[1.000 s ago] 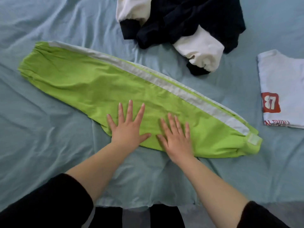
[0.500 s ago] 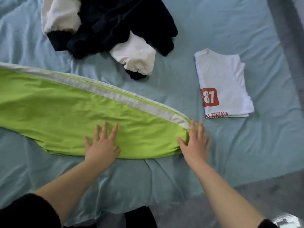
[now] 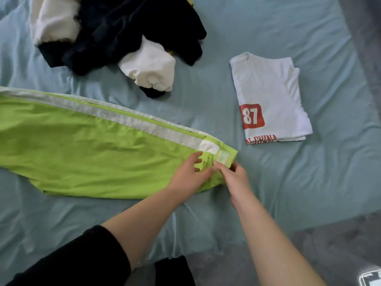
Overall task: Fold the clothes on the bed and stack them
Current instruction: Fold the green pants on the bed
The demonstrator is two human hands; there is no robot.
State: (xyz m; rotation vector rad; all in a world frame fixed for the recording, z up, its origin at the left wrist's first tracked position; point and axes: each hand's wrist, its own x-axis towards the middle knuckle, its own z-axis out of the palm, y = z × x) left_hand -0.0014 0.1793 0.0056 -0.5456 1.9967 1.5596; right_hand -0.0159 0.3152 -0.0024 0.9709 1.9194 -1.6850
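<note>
Head view: green pants (image 3: 92, 145) lying long, stretching away left from both hands. Right hand (image 3: 235, 178) pinching the cuff (image 3: 223, 156); left hand (image 3: 188, 176) loose, fingers spread, resting on the pants.

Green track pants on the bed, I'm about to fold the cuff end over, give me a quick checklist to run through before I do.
1. Grip of the right hand on the cuff of the green track pants: ok, it pinches the edge.
2. Grip of the left hand: cannot tell, its fingers curl over the cloth.
3. Pants flat, legs stacked: ok, only light wrinkles.
4. Far end lined up: cannot tell, it runs out of view.
5. Clearance from the black-and-white jacket: ok, they lie apart.
6. Stack base, the folded white T-shirt: ok, flat and on its own.
</note>
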